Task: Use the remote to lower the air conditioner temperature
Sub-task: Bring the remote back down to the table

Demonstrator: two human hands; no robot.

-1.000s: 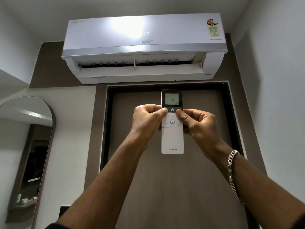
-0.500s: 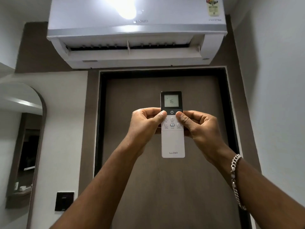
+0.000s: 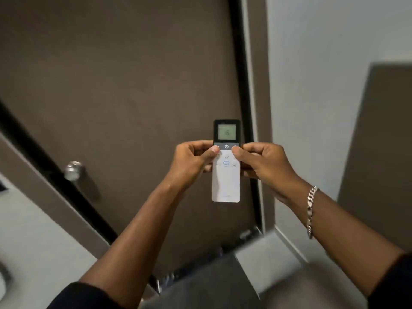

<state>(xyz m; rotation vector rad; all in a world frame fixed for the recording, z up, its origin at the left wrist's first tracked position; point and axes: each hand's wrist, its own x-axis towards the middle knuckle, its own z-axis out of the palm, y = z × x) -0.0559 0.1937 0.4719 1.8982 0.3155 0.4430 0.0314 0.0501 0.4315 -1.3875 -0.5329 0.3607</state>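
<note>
A white remote (image 3: 225, 186) with a dark top and a lit screen reading 16 stands upright in front of me. My left hand (image 3: 191, 160) grips its left edge, thumb resting on the upper left buttons. On the other side my right hand (image 3: 262, 162) holds the right edge, its thumb on the upper right buttons beside the power key. A silver chain bracelet hangs on the right wrist. The air conditioner is out of view.
A brown door (image 3: 124, 90) with a black frame fills the view behind the remote, with a metal knob (image 3: 72, 170) at its left. A white wall (image 3: 334, 41) lies to the right, and a grey floor (image 3: 211, 284) shows below.
The view has swung sharply downward: the air conditioner and mirror have left the frame, the door knob and floor came in. Both hands keep the same grip on the remote.
</note>
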